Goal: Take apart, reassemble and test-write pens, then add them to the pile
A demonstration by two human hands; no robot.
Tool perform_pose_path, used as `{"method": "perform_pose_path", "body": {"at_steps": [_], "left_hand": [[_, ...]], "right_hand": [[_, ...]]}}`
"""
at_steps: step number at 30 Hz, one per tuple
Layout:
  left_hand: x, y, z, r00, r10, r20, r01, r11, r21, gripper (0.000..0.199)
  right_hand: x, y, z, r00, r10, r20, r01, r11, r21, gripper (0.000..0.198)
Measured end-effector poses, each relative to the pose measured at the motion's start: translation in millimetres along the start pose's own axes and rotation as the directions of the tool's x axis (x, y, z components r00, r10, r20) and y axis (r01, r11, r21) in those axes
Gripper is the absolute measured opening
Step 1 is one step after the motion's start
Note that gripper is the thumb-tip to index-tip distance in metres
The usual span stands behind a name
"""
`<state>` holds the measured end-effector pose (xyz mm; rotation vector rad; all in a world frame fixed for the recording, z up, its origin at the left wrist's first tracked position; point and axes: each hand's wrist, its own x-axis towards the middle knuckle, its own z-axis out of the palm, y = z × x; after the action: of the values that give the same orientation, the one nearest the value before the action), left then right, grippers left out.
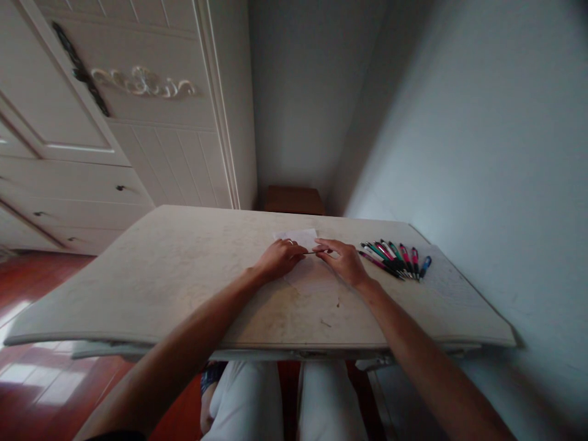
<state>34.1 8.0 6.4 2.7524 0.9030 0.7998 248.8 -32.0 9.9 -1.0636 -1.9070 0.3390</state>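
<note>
Above a sheet of white paper [303, 235], my two hands meet at the middle of the table. A thin dark rod [311, 252], much like a pen refill, spans the small gap between my fingertips. My left hand [281, 257] is closed, pinching its left end; a ring shows on one finger. The thumb and fingers of my right hand [342, 260] close on the other end. My fingers hide most of what they grip. Right of my right hand lies a fan of several pens [390, 257] in pink, green, white and black, with a blue pen [425, 267] at its edge.
The worn, pale table [184, 269] has small dark scraps [326, 323] near its front edge. A written sheet [452, 282] lies at the right by the grey wall [505, 153]. A white cabinet [174, 165] stands left; a brown box-like piece [294, 199] is behind the table.
</note>
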Motion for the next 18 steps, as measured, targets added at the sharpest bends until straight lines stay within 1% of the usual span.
{"method": "perform_pose_path", "body": {"at_steps": [4,10,18], "left_hand": [[-0.1,-2.0,1.1,1.000,0.004,-0.007,-0.004,1.000,0.001,0.022],[0.1,-6.6,0.4,0.998,-0.034,-0.043,0.035,0.999,0.018,0.020],[-0.5,-7.1,0.1,0.997,-0.044,-0.060,0.045,0.999,0.013,0.020]], "right_hand": [[0.0,0.7,-0.2,1.000,-0.015,-0.013,0.015,1.000,-0.009,0.030],[1.2,3.8,-7.1,0.998,0.030,-0.054,-0.031,0.999,-0.028,0.030],[2.2,5.2,-11.2,0.995,0.070,-0.069,-0.072,0.997,-0.021,0.028]]}}
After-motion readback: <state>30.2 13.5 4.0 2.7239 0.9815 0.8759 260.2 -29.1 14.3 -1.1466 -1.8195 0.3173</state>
